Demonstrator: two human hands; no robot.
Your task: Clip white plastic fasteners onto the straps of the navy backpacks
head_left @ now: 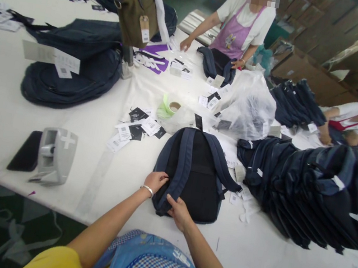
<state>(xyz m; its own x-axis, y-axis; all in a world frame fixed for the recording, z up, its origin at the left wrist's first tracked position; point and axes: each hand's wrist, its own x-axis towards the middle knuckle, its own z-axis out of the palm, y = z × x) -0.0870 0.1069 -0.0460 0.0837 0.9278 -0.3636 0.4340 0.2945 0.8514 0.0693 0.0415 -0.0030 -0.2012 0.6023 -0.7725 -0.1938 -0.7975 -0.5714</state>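
Note:
A navy backpack (202, 188) lies on the table in front of me, its black back panel and two shoulder straps facing up. At its left edge, my left hand (156, 181) is closed, fingertips pinching the backpack's side beside the left strap. My right hand (179, 212) grips the lower part of that left shoulder strap (184, 162), thumb on top and fingers underneath. The right strap curves out past the backpack's right side. Whether a small item sits in my left fingertips cannot be made out. Black and white tags (139, 127) are scattered just beyond the backpack's left side.
Stacked navy backpacks (303, 187) stand to the right. A clear plastic bag (249, 104) and tape roll (174, 106) lie beyond. On the left are a larger navy bag (73, 66), a grey dispenser (57, 155) and a black phone (26, 152). Co-workers handle bags across the table.

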